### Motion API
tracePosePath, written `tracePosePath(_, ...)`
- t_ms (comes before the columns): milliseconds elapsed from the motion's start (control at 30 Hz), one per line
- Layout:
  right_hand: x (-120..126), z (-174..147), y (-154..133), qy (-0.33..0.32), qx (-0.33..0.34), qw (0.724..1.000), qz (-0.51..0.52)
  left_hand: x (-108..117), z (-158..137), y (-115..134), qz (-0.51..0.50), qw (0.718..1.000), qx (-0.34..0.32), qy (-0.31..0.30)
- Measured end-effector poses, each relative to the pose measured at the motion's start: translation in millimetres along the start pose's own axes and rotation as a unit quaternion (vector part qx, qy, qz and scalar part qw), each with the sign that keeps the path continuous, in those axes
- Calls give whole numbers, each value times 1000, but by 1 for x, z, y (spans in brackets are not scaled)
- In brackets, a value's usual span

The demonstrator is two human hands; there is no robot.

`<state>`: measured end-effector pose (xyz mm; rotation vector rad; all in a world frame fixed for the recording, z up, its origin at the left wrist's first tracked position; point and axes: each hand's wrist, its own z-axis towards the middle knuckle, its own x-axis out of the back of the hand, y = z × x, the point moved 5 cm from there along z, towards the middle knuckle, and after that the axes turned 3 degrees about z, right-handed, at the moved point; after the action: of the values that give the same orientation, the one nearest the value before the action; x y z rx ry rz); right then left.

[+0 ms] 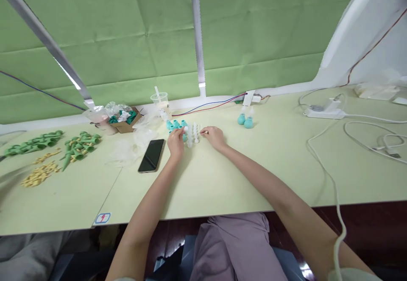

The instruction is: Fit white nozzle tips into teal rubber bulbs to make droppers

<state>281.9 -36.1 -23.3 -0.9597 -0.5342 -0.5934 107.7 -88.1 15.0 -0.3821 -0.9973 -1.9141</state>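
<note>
My left hand (176,143) is closed, fingertips together, at the group of small turquoise bulb-shaped pieces (175,124). A bit of turquoise and white shows at its fingertips; I cannot make out whether it is held. Just right of it stand rows of small white translucent pieces (190,136). My right hand (214,137) pinches at the right side of these rows. What lies between its fingers is too small to make out. Further right, two turquoise bulbs with white tops (244,120) stand upright, apart from both hands.
A black phone (151,156) lies left of my left arm. Behind it are crumpled plastic bags (138,139), a cup with a straw (160,102) and a cardboard box (127,124). Green cone pieces (81,145) and yellow pieces (41,174) lie far left. A power strip (324,110) with white cables is right.
</note>
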Motion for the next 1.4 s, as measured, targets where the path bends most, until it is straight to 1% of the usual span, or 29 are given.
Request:
tracePosePath(100,-13,6,-5,-4,-5,999,-34,-1,2,-7,-6,1000,6,1)
tracePosePath(200,-19,8,-2,-6,-1,999,-52,-2,3,-10,-1,1000,4,6)
tracePosePath(367,-20,7,3,-10,-2,998,-55,-1,6,-13,17,1000,19,9)
tracePosePath(500,-17,7,0,-7,-10,998,-54,6,9,-16,29,998,39,27)
tracePosePath(567,-12,5,-3,15,-16,999,-48,11,14,-20,38,997,55,36)
tracePosePath(700,6,-1,-6,116,-20,993,-4,22,36,-39,61,992,101,42)
tracePosePath(733,10,-4,-5,133,-24,991,10,25,44,-46,76,990,117,38)
tracePosePath(800,16,-10,0,145,-35,988,29,30,62,-59,111,985,134,20)
tracePosePath(900,23,-19,9,136,-45,989,45,34,87,-78,163,975,147,-23)
tracePosePath(1000,29,-27,16,134,-57,987,70,34,102,-91,207,964,150,-69)
tracePosePath(1133,32,-31,17,133,-67,985,91,31,105,-97,242,952,153,-110)
tracePosePath(1300,32,-30,9,120,-32,988,89,27,98,-96,248,949,138,-134)
tracePosePath(1400,32,-30,4,110,-11,990,86,26,94,-90,238,951,136,-144)
